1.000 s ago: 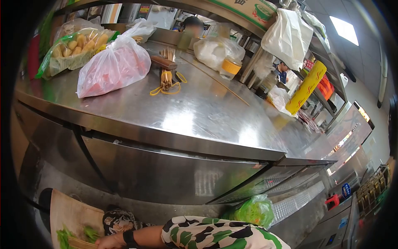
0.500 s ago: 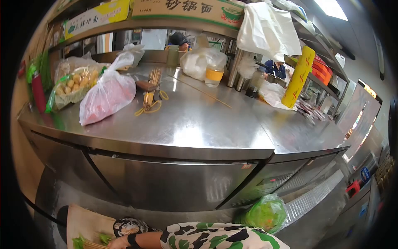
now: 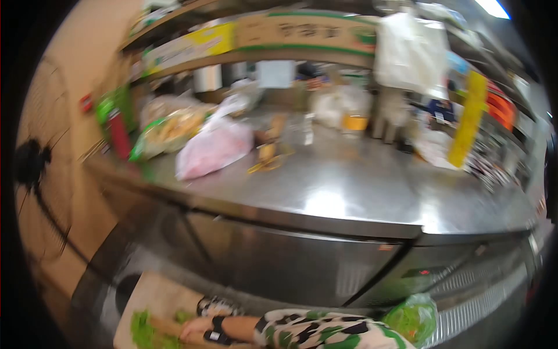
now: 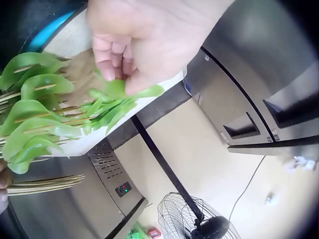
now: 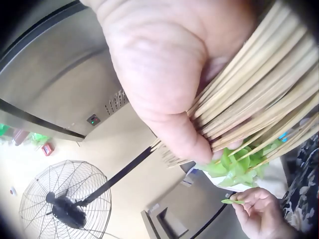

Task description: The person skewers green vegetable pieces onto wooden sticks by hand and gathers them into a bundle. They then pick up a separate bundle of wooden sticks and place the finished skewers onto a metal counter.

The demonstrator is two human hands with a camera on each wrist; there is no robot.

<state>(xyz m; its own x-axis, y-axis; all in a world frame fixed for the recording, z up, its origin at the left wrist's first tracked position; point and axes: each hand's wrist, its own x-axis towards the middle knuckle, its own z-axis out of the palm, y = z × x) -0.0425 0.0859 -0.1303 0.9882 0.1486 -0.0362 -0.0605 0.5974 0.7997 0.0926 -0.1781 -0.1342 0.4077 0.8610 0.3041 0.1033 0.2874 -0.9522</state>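
Observation:
In the left wrist view, my left hand (image 4: 144, 45) pinches a thin green vegetable slice (image 4: 115, 88) between thumb and fingers, over a small pile of similar slices (image 4: 107, 112). My right hand (image 5: 169, 79) grips a thick bundle of bamboo skewers (image 5: 259, 84) in the right wrist view, with its thumb across them. Several curved green slices (image 4: 42, 107) lie threaded on skewers at the left, close to the right hand's bundle. The pile rests on a pale board (image 3: 157, 285), low in the head view. My left hand is hidden in the head view.
A steel counter (image 3: 349, 186) carries a pink-filled plastic bag (image 3: 215, 148), a bag of yellowish food (image 3: 174, 128), a tied skewer bundle (image 3: 268, 154) and a yellow roll (image 3: 468, 122). A standing fan (image 5: 65, 204) is at the side. A green bag (image 3: 412, 320) sits on the floor.
The head view has swung left, so the counter, board and right arm appear further right, and the fan comes into sight. The right hand stays at the skewers over the board.

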